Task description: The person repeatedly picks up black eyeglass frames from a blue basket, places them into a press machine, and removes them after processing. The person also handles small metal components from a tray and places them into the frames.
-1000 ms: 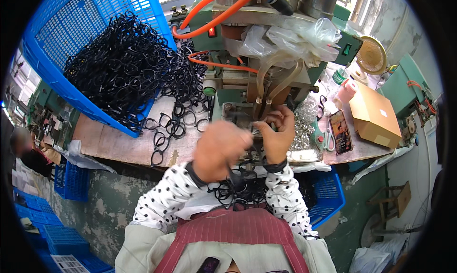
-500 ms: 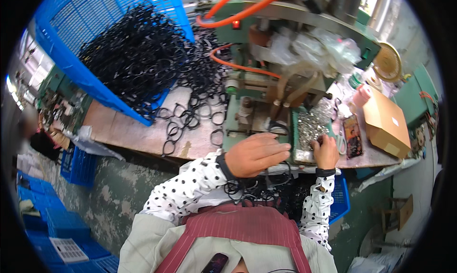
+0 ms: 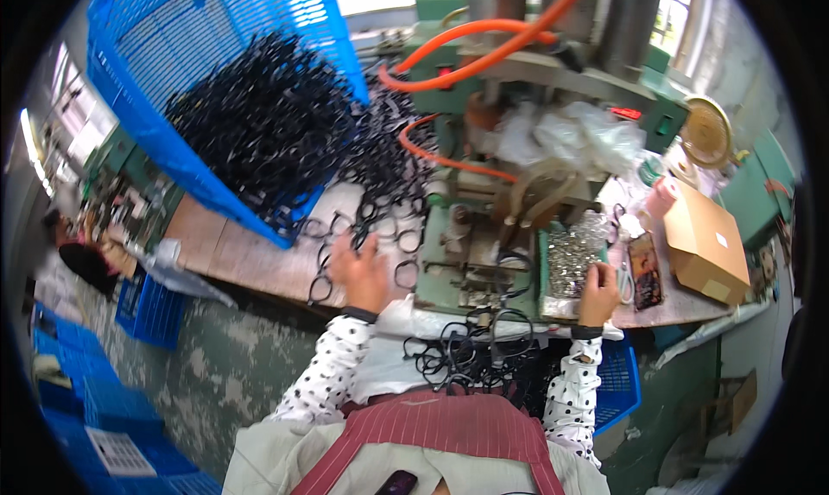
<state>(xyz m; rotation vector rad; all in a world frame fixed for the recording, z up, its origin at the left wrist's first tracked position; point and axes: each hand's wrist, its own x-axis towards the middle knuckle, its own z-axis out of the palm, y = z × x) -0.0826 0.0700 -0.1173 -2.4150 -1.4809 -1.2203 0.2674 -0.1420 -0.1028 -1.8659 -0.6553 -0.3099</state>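
My left hand lies on the wooden bench among loose black spectacle frames, its fingers spread over one of them. My right hand rests at the edge of a tray of small shiny metal parts, fingertips in the parts. Whether either hand grips anything is not clear. A green press machine stands between the two hands. More black frames lie piled in my lap below the machine.
A tilted blue plastic crate spills black frames onto the bench at the left. Orange hoses loop above the machine. A cardboard box and a dark phone lie at the right. Blue crates stand under the bench.
My left hand has left the machine and reached left onto the loose frames on the bench. My right hand has moved right to the tray of metal parts.
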